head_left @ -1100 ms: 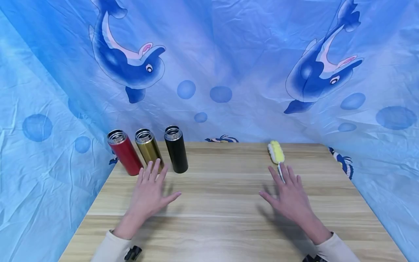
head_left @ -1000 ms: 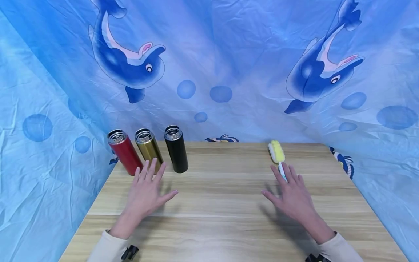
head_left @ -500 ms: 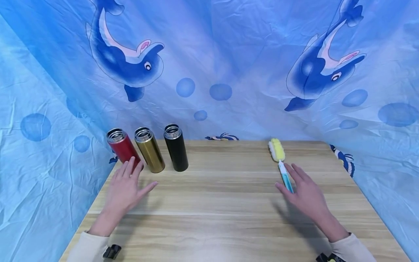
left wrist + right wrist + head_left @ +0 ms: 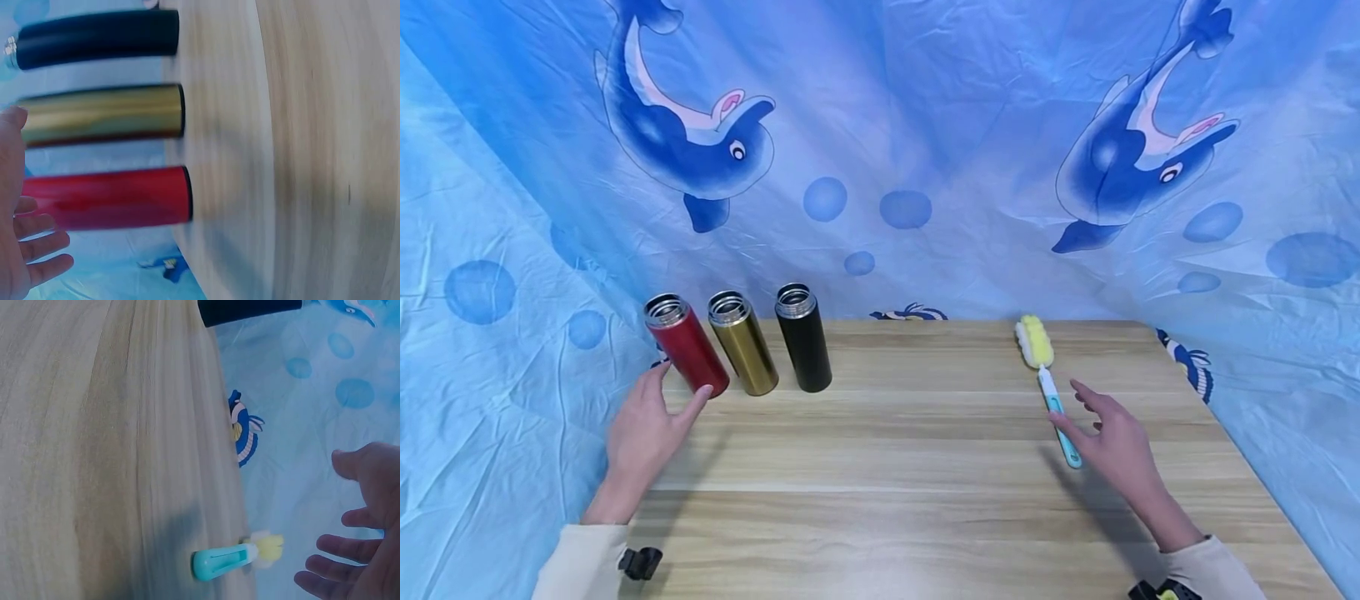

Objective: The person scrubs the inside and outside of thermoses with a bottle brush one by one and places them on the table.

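Observation:
Three lidless flasks stand upright at the table's back left: a red flask [image 4: 686, 346], a gold flask [image 4: 742, 342] and a black flask [image 4: 803, 337]. My left hand [image 4: 647, 417] is spread just before the red flask [image 4: 109, 198], thumb and fingers on either side of its base, not gripping it. A bottle brush [image 4: 1047, 379] with a yellow sponge head and teal handle [image 4: 222, 561] lies at the back right. Over the handle's near end hovers my right hand [image 4: 1108, 433], fingers loosely spread, holding nothing.
The wooden table [image 4: 910, 467] is backed and flanked by a blue dolphin-print cloth [image 4: 895, 150] that hangs close around its left, right and far edges. Cream sleeves [image 4: 580, 562] cover both forearms.
My left hand slid left from the gold flask to the red one. My right hand moved right and back, uncovering the brush handle, and now hovers at its near end.

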`<state>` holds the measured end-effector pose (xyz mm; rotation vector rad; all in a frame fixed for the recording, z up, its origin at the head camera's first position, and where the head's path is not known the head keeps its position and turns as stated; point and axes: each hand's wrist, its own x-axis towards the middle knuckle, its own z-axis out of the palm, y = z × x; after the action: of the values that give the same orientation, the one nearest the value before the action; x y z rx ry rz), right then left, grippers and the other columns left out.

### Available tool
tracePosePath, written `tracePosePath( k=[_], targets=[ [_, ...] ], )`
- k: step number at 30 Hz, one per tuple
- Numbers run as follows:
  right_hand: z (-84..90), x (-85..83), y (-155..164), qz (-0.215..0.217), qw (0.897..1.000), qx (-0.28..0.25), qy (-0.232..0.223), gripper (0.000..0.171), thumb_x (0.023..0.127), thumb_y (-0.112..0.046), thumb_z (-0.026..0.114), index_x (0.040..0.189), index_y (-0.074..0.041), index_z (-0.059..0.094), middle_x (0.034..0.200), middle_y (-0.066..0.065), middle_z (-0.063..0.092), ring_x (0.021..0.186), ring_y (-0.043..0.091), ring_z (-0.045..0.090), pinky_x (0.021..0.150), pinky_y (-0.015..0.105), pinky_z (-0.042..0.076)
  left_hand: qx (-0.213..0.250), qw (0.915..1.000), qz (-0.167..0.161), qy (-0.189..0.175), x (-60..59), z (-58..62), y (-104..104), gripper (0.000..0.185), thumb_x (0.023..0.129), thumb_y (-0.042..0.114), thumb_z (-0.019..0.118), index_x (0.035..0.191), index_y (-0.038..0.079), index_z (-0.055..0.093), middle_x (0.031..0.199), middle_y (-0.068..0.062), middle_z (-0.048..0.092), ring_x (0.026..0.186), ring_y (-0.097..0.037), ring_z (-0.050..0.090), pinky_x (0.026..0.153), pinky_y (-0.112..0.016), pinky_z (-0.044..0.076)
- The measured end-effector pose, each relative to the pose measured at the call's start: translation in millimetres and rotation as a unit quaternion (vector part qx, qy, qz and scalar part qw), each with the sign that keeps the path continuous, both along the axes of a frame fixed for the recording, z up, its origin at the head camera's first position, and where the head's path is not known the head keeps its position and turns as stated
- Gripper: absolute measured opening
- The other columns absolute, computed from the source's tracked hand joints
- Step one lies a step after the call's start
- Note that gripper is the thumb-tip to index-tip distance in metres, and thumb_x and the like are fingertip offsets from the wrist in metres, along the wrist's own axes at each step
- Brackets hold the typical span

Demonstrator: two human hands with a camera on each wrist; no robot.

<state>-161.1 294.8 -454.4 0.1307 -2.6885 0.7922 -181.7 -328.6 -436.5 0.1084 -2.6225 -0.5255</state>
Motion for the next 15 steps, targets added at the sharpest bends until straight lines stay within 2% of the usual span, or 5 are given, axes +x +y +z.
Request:
tracePosePath(
  k=[3, 7, 12, 15],
  targets=[
    [-3.6, -0.5, 5, -0.006, 0.999, -0.021, -0.031, 0.068, 0.097, -0.042, 0.069, 0.147, 0.001, 0.051, 0.131, 0.030, 0.061, 0.116, 0.047, 0.061, 0.083, 0.059, 0.058, 0.014, 0.9999, 0.008, -0.006, -5.4, -2.9, -8, 0.088, 0.094, 0.061, 0.062, 0.150, -0.004, 0.041, 0.139, -0.035, 0.052, 0.117, -0.056, 0.053, 0.083, -0.070, 0.048],
    [-8.0, -1.4, 10, -0.010, 0.998, -0.037, -0.046, 0.066, 0.098, -0.041, 0.068, 0.146, 0.001, 0.052, 0.131, 0.030, 0.061, 0.114, 0.047, 0.063, 0.084, 0.058, 0.058, 0.036, 0.9992, 0.016, -0.006, -12.4, -3.2, -14, 0.093, 0.093, 0.061, 0.065, 0.154, -0.003, 0.035, 0.143, -0.035, 0.050, 0.118, -0.058, 0.052, 0.083, -0.072, 0.046],
    [-14.0, -4.4, 15, -0.008, 0.997, -0.048, -0.058, 0.064, 0.098, -0.042, 0.068, 0.146, -0.001, 0.054, 0.126, 0.031, 0.063, 0.106, 0.047, 0.067, 0.081, 0.056, 0.059, 0.085, 0.9952, 0.029, -0.037, -22.2, -2.7, -21, 0.102, 0.092, 0.064, 0.064, 0.161, 0.000, 0.021, 0.153, -0.034, 0.040, 0.130, -0.058, 0.045, 0.095, -0.075, 0.041],
    [-17.4, -7.1, 17, -0.012, 0.995, -0.054, -0.079, 0.064, 0.098, -0.043, 0.067, 0.146, -0.002, 0.054, 0.126, 0.031, 0.064, 0.107, 0.048, 0.067, 0.080, 0.054, 0.059, 0.120, 0.9907, 0.032, -0.056, -28.1, -4.4, -25, 0.104, 0.092, 0.064, 0.062, 0.162, 0.002, 0.017, 0.157, -0.032, 0.034, 0.136, -0.056, 0.040, 0.101, -0.075, 0.037]
  ],
)
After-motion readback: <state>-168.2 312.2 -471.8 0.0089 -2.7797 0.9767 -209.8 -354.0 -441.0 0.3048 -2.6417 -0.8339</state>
